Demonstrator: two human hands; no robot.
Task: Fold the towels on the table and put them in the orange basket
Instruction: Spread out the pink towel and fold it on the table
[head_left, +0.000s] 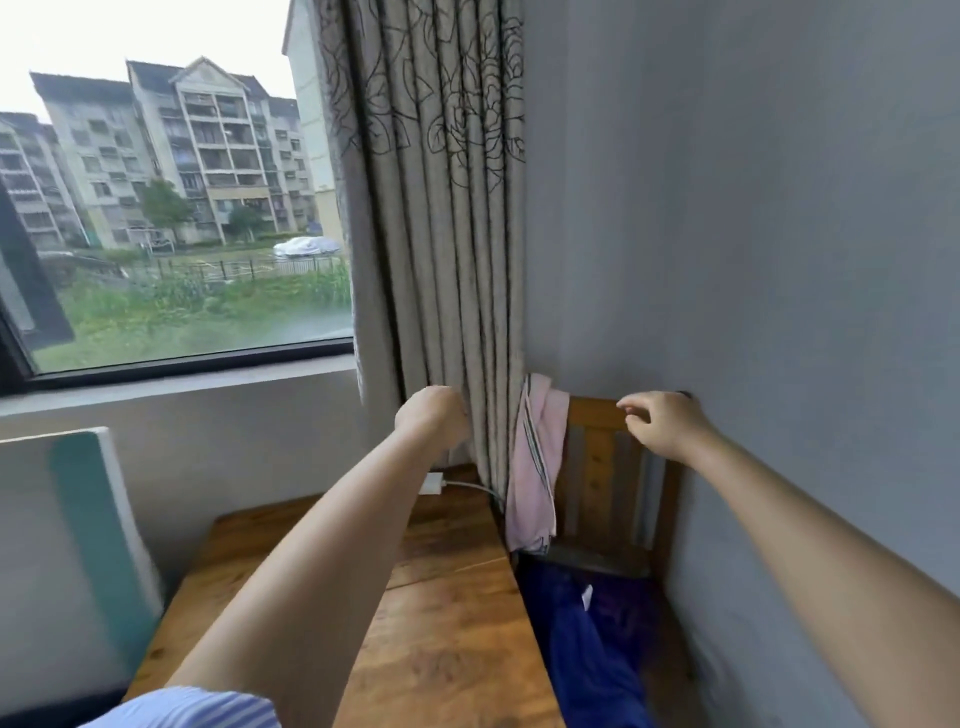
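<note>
A pink towel (535, 467) with dark stripes hangs over the left top corner of a wooden chair back (602, 467), beside the curtain. My left hand (434, 415) is raised in front of the curtain, left of the towel, fingers curled inward and apart from the towel. My right hand (662, 421) hovers at the chair back's top rail, right of the towel, fingers loosely bent with nothing in them. The wooden table (447, 597) lies below my arms. No orange basket is in view.
A patterned curtain (441, 208) hangs behind the table beside a window (171, 208). Blue cloth (587, 649) lies on the chair seat. A white charger and cable (441, 483) rest at the table's far edge. A grey wall is on the right, a white-green panel (88, 530) on the left.
</note>
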